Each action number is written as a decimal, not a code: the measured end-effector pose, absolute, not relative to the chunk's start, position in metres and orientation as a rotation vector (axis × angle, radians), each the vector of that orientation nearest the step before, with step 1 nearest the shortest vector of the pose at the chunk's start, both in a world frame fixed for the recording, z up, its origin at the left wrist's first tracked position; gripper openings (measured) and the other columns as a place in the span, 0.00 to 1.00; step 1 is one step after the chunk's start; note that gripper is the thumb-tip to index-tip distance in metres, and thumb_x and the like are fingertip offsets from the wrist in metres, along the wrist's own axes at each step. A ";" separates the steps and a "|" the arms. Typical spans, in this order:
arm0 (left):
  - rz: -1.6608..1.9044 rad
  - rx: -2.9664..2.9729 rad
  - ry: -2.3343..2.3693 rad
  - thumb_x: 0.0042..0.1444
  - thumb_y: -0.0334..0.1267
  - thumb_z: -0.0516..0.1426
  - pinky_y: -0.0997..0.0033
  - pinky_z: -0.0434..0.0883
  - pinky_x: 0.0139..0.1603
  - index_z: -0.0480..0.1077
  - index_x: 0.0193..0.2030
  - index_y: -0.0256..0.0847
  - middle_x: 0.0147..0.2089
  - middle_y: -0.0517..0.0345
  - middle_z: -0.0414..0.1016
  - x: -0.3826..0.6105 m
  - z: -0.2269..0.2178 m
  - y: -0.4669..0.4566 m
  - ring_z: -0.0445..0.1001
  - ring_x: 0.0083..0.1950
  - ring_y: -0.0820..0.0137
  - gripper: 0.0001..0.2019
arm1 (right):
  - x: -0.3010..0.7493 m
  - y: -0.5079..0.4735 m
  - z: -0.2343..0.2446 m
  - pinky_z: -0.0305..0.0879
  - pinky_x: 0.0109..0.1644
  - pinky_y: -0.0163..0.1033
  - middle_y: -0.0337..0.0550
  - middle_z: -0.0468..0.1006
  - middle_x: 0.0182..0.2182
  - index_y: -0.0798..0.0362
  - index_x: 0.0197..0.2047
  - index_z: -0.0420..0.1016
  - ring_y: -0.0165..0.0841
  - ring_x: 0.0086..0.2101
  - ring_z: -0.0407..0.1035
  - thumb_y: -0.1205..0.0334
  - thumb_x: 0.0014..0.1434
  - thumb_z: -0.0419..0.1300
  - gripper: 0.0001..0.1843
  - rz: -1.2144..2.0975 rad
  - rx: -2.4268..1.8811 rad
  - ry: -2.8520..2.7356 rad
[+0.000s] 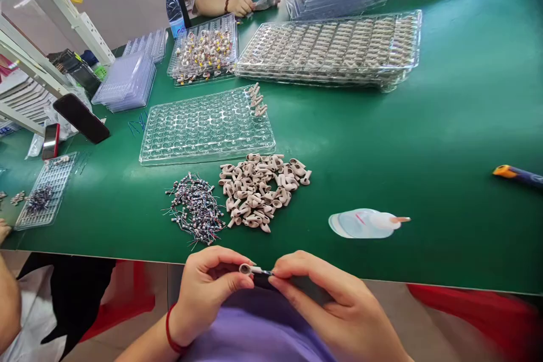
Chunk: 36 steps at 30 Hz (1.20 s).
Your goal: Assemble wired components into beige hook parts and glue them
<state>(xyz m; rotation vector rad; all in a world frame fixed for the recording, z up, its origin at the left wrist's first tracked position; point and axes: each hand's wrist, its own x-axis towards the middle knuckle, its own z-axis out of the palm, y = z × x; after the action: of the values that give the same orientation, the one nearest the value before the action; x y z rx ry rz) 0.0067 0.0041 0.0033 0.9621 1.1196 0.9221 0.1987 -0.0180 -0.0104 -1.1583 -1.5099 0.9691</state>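
My left hand [214, 285] pinches a beige earbud shell [245, 269] between thumb and forefinger, its round opening facing up and its stem pointing right. At the stem's end, my right hand [316, 294] pinches a thin wired part [267, 272]; how far it sits inside the stem I cannot tell. Both hands are over the table's front edge. Just beyond them lie a heap of loose earbud shells [258, 192] and a pile of small dark parts with thin wires [195, 209]. A translucent squeeze bottle [365, 223] with an orange tip lies on its side to the right.
A clear compartment tray [207, 127] holds several shells at its right edge. Behind it are stacked filled trays [331, 51] and a tray of white-and-yellow parts [203, 54]. A co-worker's hands [241, 5] are across the table. A phone [80, 119] leans at left; a yellow-ended tool [517, 175] lies right.
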 end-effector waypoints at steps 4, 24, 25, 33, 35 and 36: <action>0.921 0.973 1.107 0.43 0.36 0.72 0.78 0.77 0.34 0.81 0.33 0.41 0.30 0.57 0.81 0.006 0.003 0.002 0.79 0.30 0.72 0.09 | 0.198 -0.018 -0.010 0.71 0.32 0.26 0.37 0.79 0.26 0.50 0.30 0.76 0.28 0.27 0.74 0.61 0.58 0.64 0.05 1.150 -1.228 -1.402; 0.962 1.023 1.118 0.42 0.34 0.72 0.76 0.76 0.32 0.82 0.32 0.42 0.31 0.56 0.82 0.009 0.006 0.002 0.78 0.30 0.71 0.08 | 0.192 -0.018 -0.008 0.74 0.32 0.28 0.40 0.81 0.28 0.50 0.34 0.77 0.30 0.28 0.77 0.64 0.60 0.63 0.03 0.991 -1.108 -1.470; 0.966 1.021 1.117 0.42 0.34 0.72 0.76 0.76 0.32 0.82 0.32 0.42 0.31 0.56 0.82 0.009 0.006 0.002 0.78 0.30 0.71 0.08 | 0.192 -0.019 -0.008 0.74 0.33 0.28 0.40 0.81 0.28 0.50 0.34 0.77 0.30 0.28 0.77 0.64 0.60 0.63 0.03 1.001 -1.111 -1.468; 0.911 0.843 1.047 0.40 0.36 0.73 0.77 0.76 0.33 0.81 0.31 0.41 0.30 0.56 0.83 0.011 0.004 0.001 0.78 0.29 0.72 0.09 | 0.193 -0.018 -0.010 0.74 0.33 0.29 0.40 0.81 0.29 0.50 0.35 0.77 0.30 0.28 0.76 0.62 0.63 0.60 0.06 1.016 -1.085 -1.497; 0.909 0.834 1.057 0.40 0.36 0.73 0.76 0.77 0.33 0.81 0.31 0.40 0.30 0.55 0.83 0.011 0.003 0.001 0.78 0.29 0.72 0.10 | 0.192 -0.019 -0.011 0.74 0.33 0.29 0.40 0.81 0.28 0.50 0.35 0.77 0.29 0.28 0.76 0.61 0.63 0.60 0.06 1.004 -1.097 -1.500; 0.911 0.844 1.070 0.40 0.37 0.73 0.76 0.77 0.33 0.81 0.31 0.40 0.31 0.55 0.83 0.011 0.003 0.001 0.78 0.30 0.71 0.10 | 0.192 -0.019 -0.012 0.74 0.32 0.28 0.40 0.81 0.28 0.50 0.35 0.77 0.29 0.28 0.77 0.59 0.63 0.61 0.06 1.005 -1.123 -1.491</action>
<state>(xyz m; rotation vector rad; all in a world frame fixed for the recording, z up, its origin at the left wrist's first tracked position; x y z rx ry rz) 0.0106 0.0009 0.0032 0.8442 1.0703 0.9106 0.1918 -0.0190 -0.0119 -1.1228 -1.4909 1.0052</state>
